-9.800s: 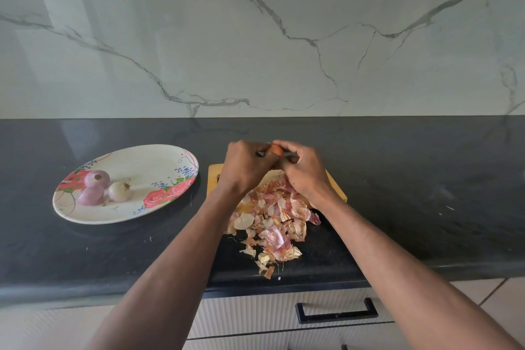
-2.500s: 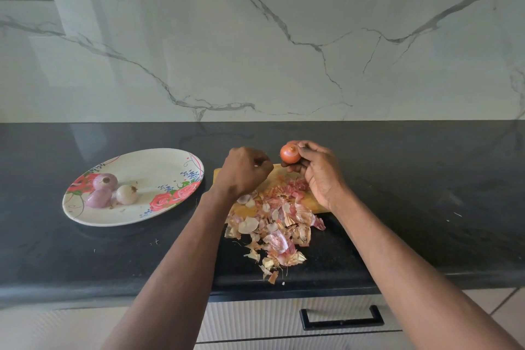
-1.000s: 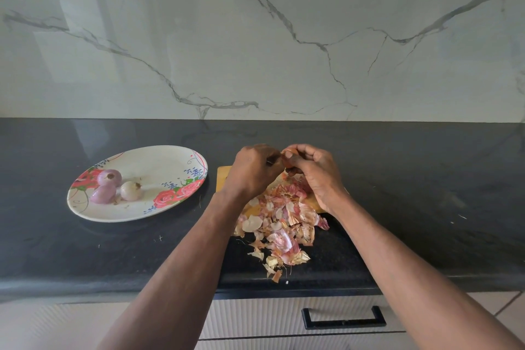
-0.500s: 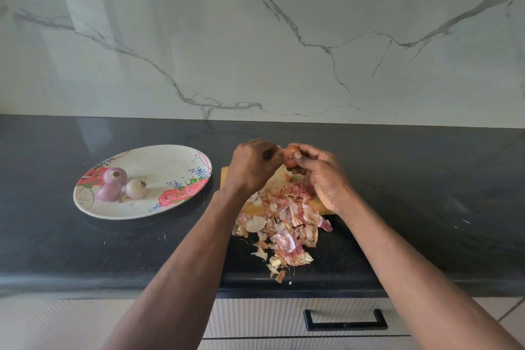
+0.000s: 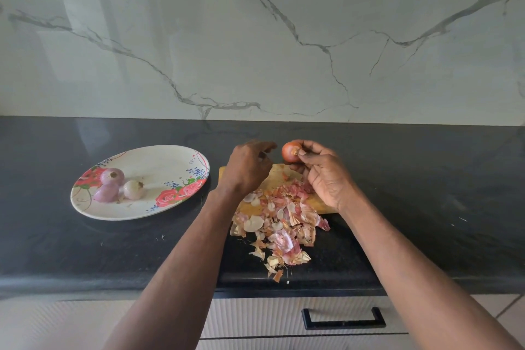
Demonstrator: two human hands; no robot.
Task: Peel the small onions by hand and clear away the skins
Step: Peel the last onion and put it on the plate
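The small onion point(image 5: 290, 150) sits above the far edge of the cutting board point(image 5: 279, 176), held in the right hand point(image 5: 326, 176); it looks light and firm, with a dry, papery skin likely to tear in flakes and slip, so the best hold is probably around its body, leaving the tip free; the right fingers curl around it, thumb pressed at the stem end; the left hand point(image 5: 248, 169) hovers just left of it, fingers loosely bent with thumb and forefinger close together, touching nothing clearly visible.
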